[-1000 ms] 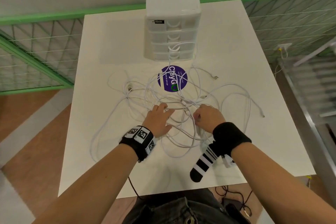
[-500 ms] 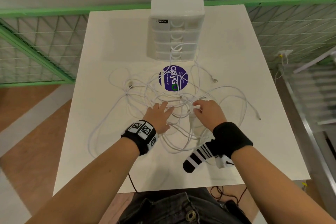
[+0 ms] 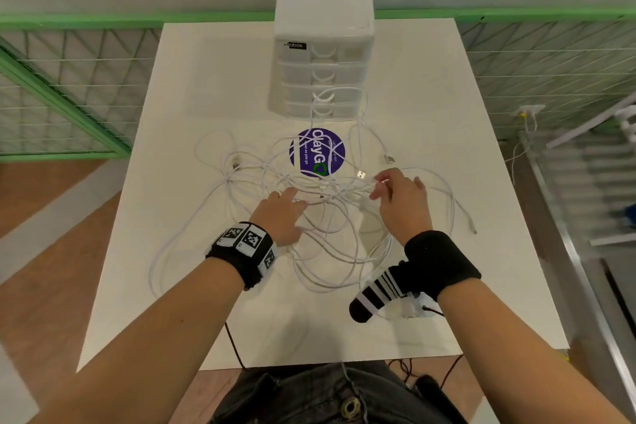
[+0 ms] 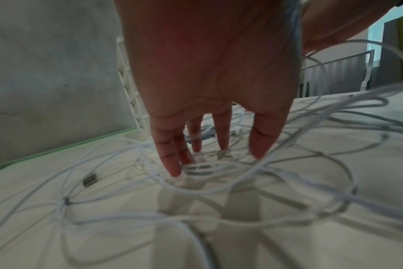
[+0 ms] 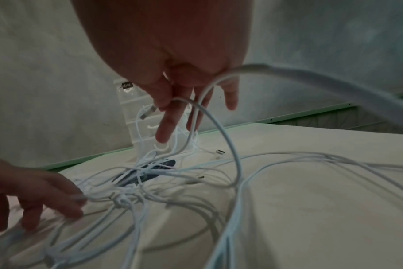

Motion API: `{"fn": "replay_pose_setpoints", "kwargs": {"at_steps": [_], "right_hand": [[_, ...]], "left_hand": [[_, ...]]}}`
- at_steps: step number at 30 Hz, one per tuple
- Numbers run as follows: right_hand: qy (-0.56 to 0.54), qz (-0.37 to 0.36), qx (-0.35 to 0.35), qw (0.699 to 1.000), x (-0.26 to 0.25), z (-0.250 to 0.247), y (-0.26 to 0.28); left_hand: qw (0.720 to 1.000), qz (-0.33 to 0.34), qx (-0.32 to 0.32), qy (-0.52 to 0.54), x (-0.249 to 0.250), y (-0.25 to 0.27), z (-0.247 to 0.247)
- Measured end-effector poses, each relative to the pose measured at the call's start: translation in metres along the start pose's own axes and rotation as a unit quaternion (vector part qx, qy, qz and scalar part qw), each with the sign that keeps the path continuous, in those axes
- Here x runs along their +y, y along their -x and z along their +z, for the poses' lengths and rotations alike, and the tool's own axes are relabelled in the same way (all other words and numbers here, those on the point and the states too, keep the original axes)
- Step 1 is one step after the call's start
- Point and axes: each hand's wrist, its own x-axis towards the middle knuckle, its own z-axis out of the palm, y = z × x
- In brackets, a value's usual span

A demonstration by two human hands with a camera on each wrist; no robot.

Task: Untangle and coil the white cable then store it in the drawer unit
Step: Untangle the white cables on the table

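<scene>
The white cable (image 3: 347, 244) lies as a loose, wide tangle of thin loops across the middle of the frame, on the bench (image 3: 192, 79), with strands crossing in a knot near the centre (image 5: 122, 200). Some loops spread toward the lower left and the right of the frame; one strand rises up against the front of the drawer unit. A USB plug (image 3: 360, 174) on one end is lifted just off the tangle, right of centre; other metal-tipped ends lie at the left (image 3: 236, 162) and right (image 3: 389, 158). The drawer unit (image 3: 323, 31) is a white plastic tower with four translucent drawers, all closed, standing upright at the top centre of the frame.
</scene>
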Motion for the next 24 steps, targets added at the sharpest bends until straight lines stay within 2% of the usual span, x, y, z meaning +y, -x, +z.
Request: {"fn": "replay_pose_setpoints", "kwargs": {"at_steps": [3,5,8,11,14,16,18,21,24], "right_hand": [[-0.069,-0.036,-0.031,0.997,-0.011,-0.001,-0.005],[-0.082,-0.057,-0.054,0.994,-0.019,-0.003,-0.006],[-0.089,-0.083,-0.032,0.992,-0.030,-0.009,-0.008],[-0.119,-0.049,-0.039,0.991,-0.035,-0.013,-0.011],[-0.149,0.033,-0.082,0.985,-0.035,-0.015,-0.013],[-0.138,0.054,-0.097,0.984,-0.032,-0.014,-0.013],[-0.118,0.043,-0.090,0.988,-0.029,-0.012,-0.013],[-0.112,0.042,-0.088,0.989,-0.029,-0.010,-0.014],[-0.081,0.075,-0.129,0.985,-0.031,-0.008,-0.016]], "left_hand": [[1.000,-0.016,0.014,0.008,0.006,-0.002,-0.010],[0.998,-0.027,0.055,-0.020,0.012,-0.004,-0.016],[0.991,-0.033,0.106,-0.077,0.024,-0.005,-0.018],[0.995,-0.020,0.034,-0.086,0.037,-0.007,-0.009],[0.998,-0.033,-0.006,-0.044,0.041,-0.010,-0.001],[0.999,-0.036,-0.003,-0.035,0.043,-0.009,-0.002],[0.999,-0.037,0.010,-0.018,0.043,-0.005,-0.006],[0.998,-0.034,0.031,0.049,0.041,0.003,-0.014],[0.990,-0.028,0.051,0.130,0.039,0.010,-0.025]]}}
